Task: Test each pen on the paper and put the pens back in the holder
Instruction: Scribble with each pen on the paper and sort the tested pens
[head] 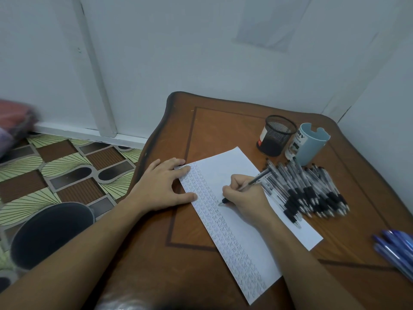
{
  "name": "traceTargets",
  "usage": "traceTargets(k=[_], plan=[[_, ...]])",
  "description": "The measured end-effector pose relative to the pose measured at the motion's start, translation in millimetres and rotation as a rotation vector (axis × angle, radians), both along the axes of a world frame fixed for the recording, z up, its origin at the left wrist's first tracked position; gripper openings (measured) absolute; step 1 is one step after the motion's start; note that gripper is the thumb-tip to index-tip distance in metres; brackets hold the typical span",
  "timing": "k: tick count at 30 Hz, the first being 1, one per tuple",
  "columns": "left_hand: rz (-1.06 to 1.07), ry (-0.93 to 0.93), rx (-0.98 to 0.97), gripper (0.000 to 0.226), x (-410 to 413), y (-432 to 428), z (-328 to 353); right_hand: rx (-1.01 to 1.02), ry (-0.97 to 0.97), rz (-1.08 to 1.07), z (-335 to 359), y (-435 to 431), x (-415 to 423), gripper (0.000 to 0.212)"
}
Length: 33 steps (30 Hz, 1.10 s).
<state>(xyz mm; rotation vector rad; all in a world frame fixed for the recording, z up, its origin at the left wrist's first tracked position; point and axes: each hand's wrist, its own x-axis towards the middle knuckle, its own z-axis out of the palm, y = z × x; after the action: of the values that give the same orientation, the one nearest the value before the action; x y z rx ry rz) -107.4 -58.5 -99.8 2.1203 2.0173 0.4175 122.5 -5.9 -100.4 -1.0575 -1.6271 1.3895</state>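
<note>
A white sheet of paper [237, 175] lies slanted on the wooden table [223, 128], its left strip filled with rows of small pen marks. My right hand [243, 198] grips a black-grip pen [252, 182] with the tip touching the paper. My left hand [163, 184] lies flat on the paper's upper left corner, fingers straight. A pile of several black-grip pens [312, 191] rests on the paper's right edge. Behind it stand a black mesh holder [276, 135] and a light blue holder [309, 144]; no pens show above their rims.
Several blue pens [395, 249] lie at the table's right edge. A dark round bin [51, 233] stands on the patterned floor left of the table. White walls close in behind and to the right of the table.
</note>
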Motion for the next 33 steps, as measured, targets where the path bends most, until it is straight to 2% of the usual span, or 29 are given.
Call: traceTargets(k=[7,11,20,26,33], plan=[[-0.002,0.011,-0.012,0.11,-0.3,0.9,-0.2,0.023,0.007,0.041,-3.5,2.3,0.2,0.044],[0.0,0.01,-0.014,0.108,-0.1,1.0,-0.7,0.012,-0.022,0.053,-3.0,3.1,3.0,0.049],[-0.007,0.018,-0.024,0.114,0.1,1.8,-0.4,0.03,0.022,0.011,-4.6,3.8,3.5,0.048],[-0.007,0.009,0.004,0.106,-0.1,0.8,-1.4,0.034,0.011,0.034,-3.3,1.0,2.9,0.052],[-0.009,0.005,0.008,0.106,-1.1,1.4,-2.8,0.006,0.017,0.04,-2.8,1.2,3.7,0.049]])
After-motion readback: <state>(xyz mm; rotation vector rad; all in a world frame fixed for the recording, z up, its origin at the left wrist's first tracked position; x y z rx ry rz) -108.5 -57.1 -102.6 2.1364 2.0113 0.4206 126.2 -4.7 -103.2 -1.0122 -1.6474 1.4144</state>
